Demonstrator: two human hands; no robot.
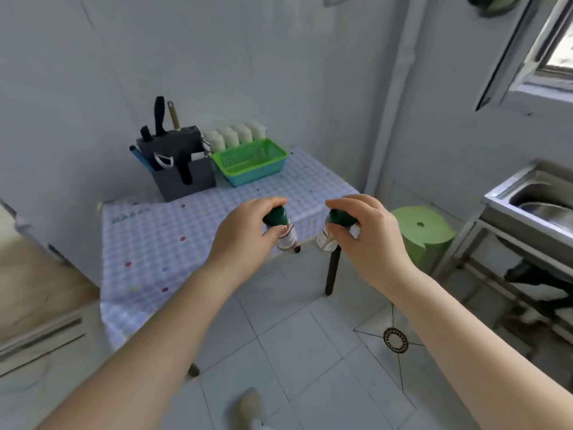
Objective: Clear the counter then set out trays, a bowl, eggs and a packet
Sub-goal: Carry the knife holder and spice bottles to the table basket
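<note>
My left hand (245, 231) grips a small bottle (286, 238) with a dark green cap by its top. My right hand (369, 234) grips a second, matching bottle (325, 240) the same way. Both bottles hang in the air just above the near right corner of a small table (173, 243) covered with a blue-and-white checked cloth. The bottles' lower halves show white labels; my fingers hide most of the caps.
At the table's back stand a dark grey knife block (179, 162) with knives and a green basket (251, 159) nested in a blue one, white packets behind it. A green stool (421, 231) sits right of the table. A steel sink (533, 203) is at far right, a floor drain (395, 339) below.
</note>
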